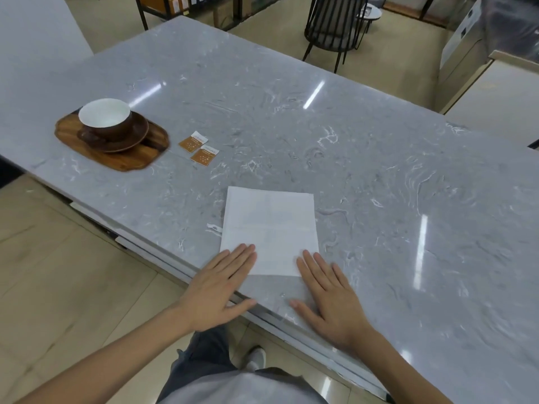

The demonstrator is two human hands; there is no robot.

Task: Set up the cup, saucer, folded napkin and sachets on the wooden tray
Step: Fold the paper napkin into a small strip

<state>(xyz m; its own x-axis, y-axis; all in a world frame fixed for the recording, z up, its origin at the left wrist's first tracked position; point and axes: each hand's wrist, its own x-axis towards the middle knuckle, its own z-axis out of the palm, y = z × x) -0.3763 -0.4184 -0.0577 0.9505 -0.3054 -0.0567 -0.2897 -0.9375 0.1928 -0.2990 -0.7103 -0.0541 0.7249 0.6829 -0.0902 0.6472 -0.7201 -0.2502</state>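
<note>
1. Pressing flat: left hand (217,290) and right hand (331,295) are both lying open, fingers spread, nothing clamped in either. Fingertips of each are resting on the near corners of the white rectangular paper napkin (269,230); palms are sitting on the grey marbled stone counter (379,170).

2. Risks from here, as I judge it:
- Napkin is thin and the counter looks glossy, so it could be sliding or skewing under uneven fingertip pressure, giving a crooked fold.
- Lifting one corner w/o pinning the other could be dragging the sheet toward the counter edge just under the left palm.
- Pressing too hard on the creases could be tearing the paper.
- Reaching later toward the tray, a forearm could be sweeping the sachets off their spot.

3. Napkin look: lying flat btwn and just beyond the fingertips, faint crease lines crossing it, edges fairly square, not yet folded small.

4. Other task items, relative to the hands: oval brown wooden tray (137,161) is sitting well beyond and left of the left hand, carrying a dark brown saucer (128,142) w/ a brown cup with white inside (105,116) on it. Two small orange-and-white sachets (199,147) are lying on the counter just right of the tray, touching or nearly so, not on it yet.
</note>
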